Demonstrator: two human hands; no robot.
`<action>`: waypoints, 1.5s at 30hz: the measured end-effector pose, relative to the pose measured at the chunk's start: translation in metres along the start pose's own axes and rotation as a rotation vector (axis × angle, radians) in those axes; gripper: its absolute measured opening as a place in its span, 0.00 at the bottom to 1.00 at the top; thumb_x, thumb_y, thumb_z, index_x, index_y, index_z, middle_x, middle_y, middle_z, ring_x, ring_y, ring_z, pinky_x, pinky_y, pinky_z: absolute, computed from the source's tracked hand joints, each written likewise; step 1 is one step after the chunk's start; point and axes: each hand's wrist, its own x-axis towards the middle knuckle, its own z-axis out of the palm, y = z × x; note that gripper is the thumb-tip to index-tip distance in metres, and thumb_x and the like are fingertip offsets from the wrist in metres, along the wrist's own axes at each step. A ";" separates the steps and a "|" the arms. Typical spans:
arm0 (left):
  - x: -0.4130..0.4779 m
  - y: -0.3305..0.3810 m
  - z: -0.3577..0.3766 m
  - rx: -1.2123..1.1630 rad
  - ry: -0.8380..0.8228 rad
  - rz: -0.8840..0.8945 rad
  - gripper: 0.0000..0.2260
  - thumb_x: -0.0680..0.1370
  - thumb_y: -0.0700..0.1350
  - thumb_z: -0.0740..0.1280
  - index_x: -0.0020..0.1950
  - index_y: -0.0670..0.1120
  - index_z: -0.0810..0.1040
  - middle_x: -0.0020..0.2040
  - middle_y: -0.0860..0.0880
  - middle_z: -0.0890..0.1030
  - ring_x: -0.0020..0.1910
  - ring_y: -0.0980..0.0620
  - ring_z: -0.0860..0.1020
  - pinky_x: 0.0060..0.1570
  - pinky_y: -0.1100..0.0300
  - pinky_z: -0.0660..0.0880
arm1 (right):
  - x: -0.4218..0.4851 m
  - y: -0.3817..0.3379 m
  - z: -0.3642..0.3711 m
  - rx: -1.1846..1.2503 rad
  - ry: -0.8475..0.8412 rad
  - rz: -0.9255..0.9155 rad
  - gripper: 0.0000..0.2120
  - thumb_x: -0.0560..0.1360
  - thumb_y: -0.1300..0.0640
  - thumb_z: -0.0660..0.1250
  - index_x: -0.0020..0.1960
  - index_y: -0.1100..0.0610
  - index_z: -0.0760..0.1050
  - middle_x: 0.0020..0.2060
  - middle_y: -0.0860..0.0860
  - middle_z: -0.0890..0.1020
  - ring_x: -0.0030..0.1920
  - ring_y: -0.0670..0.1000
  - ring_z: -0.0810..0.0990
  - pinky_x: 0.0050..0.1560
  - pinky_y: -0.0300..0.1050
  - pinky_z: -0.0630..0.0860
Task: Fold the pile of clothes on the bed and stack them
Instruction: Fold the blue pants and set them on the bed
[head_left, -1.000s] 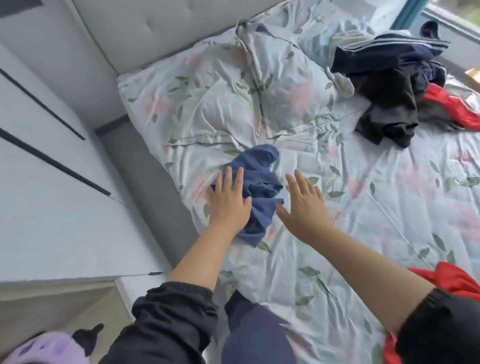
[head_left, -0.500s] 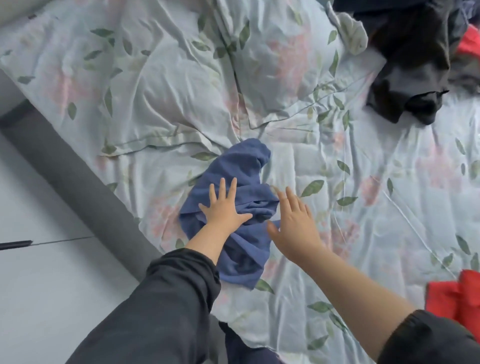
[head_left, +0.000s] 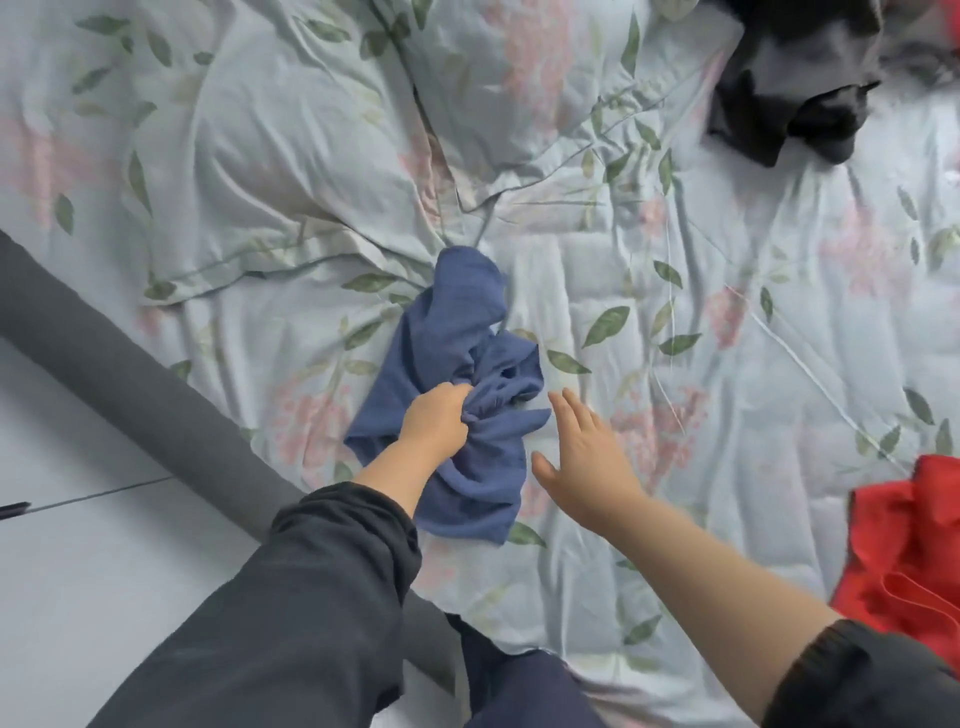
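Judging by the bed (head_left: 727, 364), we have barely started: nothing lies folded or stacked. Our left hand (head_left: 436, 421) clutches the crumpled blue garment (head_left: 452, 332) just in front of the pillow (head_left: 311, 130); our right hand (head_left: 587, 457) hovers beside it, fingers spread, holding nothing. We count three pieces: that blue garment, one black heap (head_left: 779, 104) right of the pillow, and one red garment (head_left: 914, 551) well right of the pillow and nearer us.

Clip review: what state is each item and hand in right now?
blue garment, crumpled, unfolded
left hand, grips the blue garment's bunched middle
right hand, open, fingers straight, beside the blue garment
red garment, unfolded heap at right edge
black garment, unfolded heap, top right
pillow, lying flat, creased
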 end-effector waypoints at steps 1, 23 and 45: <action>-0.008 0.008 -0.009 -0.013 0.019 0.055 0.01 0.76 0.39 0.63 0.47 0.42 0.73 0.45 0.46 0.74 0.45 0.40 0.76 0.40 0.51 0.70 | -0.008 0.002 -0.002 0.019 0.004 -0.014 0.37 0.78 0.46 0.59 0.78 0.53 0.43 0.78 0.50 0.46 0.77 0.51 0.47 0.76 0.48 0.49; -0.365 0.413 0.072 -0.659 -0.111 0.686 0.11 0.69 0.36 0.67 0.49 0.46 0.82 0.45 0.44 0.84 0.47 0.45 0.82 0.49 0.54 0.79 | -0.443 0.231 -0.060 0.659 0.704 -0.045 0.06 0.66 0.51 0.65 0.41 0.51 0.75 0.35 0.48 0.81 0.39 0.48 0.79 0.43 0.48 0.76; -0.504 0.630 0.318 -0.126 -0.436 0.826 0.06 0.67 0.38 0.69 0.35 0.49 0.80 0.31 0.50 0.78 0.33 0.56 0.71 0.38 0.59 0.70 | -0.799 0.494 0.008 0.505 0.995 0.648 0.06 0.74 0.54 0.64 0.39 0.52 0.71 0.32 0.48 0.79 0.36 0.54 0.78 0.37 0.49 0.75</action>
